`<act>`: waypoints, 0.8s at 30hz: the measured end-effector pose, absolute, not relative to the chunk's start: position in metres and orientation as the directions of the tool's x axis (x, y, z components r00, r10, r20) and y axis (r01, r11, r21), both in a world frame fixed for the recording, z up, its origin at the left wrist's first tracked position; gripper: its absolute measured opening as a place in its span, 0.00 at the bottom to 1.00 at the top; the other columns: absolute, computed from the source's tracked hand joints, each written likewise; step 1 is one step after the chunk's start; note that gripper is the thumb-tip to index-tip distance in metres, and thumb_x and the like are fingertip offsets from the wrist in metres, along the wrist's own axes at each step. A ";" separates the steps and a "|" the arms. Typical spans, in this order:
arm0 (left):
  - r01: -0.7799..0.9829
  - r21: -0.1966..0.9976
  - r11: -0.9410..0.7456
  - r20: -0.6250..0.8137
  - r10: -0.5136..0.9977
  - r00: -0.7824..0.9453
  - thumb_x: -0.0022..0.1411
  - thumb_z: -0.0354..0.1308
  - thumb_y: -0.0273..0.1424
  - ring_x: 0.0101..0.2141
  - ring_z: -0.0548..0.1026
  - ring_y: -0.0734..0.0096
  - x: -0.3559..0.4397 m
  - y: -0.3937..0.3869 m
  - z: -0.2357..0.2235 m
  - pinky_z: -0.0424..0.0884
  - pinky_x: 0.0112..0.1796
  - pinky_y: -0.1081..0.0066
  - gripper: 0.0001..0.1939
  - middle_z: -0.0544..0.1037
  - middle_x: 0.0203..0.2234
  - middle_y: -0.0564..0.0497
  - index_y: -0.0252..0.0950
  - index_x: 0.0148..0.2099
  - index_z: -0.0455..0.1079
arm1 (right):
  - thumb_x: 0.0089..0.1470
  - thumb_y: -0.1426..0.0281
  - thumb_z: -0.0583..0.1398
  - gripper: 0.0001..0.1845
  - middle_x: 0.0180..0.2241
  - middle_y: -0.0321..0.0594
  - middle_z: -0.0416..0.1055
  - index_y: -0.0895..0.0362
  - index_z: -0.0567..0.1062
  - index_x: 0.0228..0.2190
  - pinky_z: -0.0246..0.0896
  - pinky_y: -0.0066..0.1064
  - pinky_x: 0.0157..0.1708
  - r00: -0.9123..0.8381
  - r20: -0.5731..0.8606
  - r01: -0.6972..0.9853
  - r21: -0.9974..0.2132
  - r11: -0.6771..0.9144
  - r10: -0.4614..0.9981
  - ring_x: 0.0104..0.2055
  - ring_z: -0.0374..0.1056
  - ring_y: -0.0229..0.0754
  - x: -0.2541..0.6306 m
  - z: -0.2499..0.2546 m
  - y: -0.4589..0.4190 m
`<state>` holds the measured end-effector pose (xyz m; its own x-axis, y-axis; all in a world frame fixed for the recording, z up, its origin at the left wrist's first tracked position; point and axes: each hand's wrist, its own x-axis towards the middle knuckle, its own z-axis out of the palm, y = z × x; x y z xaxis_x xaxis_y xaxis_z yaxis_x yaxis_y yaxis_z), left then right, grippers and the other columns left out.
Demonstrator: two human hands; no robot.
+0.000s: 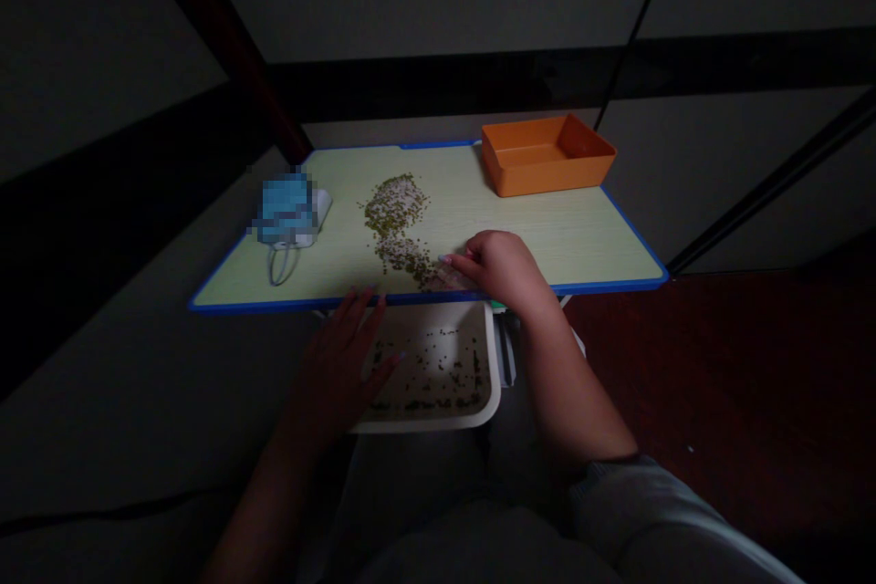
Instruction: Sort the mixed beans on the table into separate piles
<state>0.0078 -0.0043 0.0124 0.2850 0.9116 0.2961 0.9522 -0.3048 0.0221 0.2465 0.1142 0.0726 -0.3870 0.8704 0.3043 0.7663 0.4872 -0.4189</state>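
A heap of small grains (pixel 398 205), green and pale mixed, lies on the light-topped folding table (pixel 452 173) and trails toward its near edge. At the end of that trail, my right hand (pixel 505 269) rests on the tabletop with its fingers curled and the thumb side toward the grains; whatever is inside it is hidden. Below the edge sits a white bin (pixel 494 383) with dark green grains scattered over its bottom. My left hand (pixel 346 356) is open, fingers spread, over the left side of this bin, its fingertips close to the table's edge.
An orange rectangular tub (pixel 547 173) stands at the back right of the table. On the left lies a blurred-out blue item (pixel 286 201) with a grey cord loop (pixel 277 266) and something white under it. Walls rise behind and left; dark red floor (pixel 718 383) shows at right.
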 end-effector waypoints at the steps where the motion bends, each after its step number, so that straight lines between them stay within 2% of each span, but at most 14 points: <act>1: 0.952 0.020 -0.305 0.297 0.911 0.286 0.61 0.48 0.45 0.65 0.49 0.54 0.008 -0.004 0.013 0.58 0.59 0.51 0.38 0.51 0.66 0.44 0.43 0.68 0.36 | 0.55 0.57 0.58 0.22 0.19 0.36 0.63 0.57 0.71 0.17 0.37 0.32 0.27 -0.391 0.308 0.764 -0.417 0.492 0.867 0.23 0.51 0.34 0.246 0.073 0.114; 15: 0.954 0.015 -0.299 0.284 0.916 0.282 0.61 0.49 0.45 0.65 0.49 0.54 0.008 -0.004 0.013 0.57 0.59 0.51 0.37 0.52 0.66 0.42 0.41 0.67 0.39 | 0.55 0.58 0.58 0.21 0.20 0.37 0.65 0.58 0.72 0.18 0.40 0.31 0.27 -0.390 0.309 0.761 -0.422 0.493 0.867 0.24 0.54 0.35 0.245 0.077 0.109; 24: 0.953 0.015 -0.304 0.299 0.911 0.285 0.61 0.48 0.45 0.65 0.50 0.53 0.006 -0.004 0.011 0.58 0.58 0.50 0.38 0.51 0.66 0.44 0.44 0.67 0.36 | 0.56 0.58 0.58 0.20 0.21 0.38 0.65 0.58 0.73 0.19 0.40 0.32 0.28 -0.387 0.305 0.770 -0.412 0.487 0.870 0.25 0.55 0.35 0.245 0.078 0.109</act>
<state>0.0065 -0.0039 0.0108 0.2853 0.9105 0.2992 0.9527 -0.3035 0.0153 0.2449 0.1089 0.0776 -0.3874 0.8699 0.3054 0.7696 0.4875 -0.4123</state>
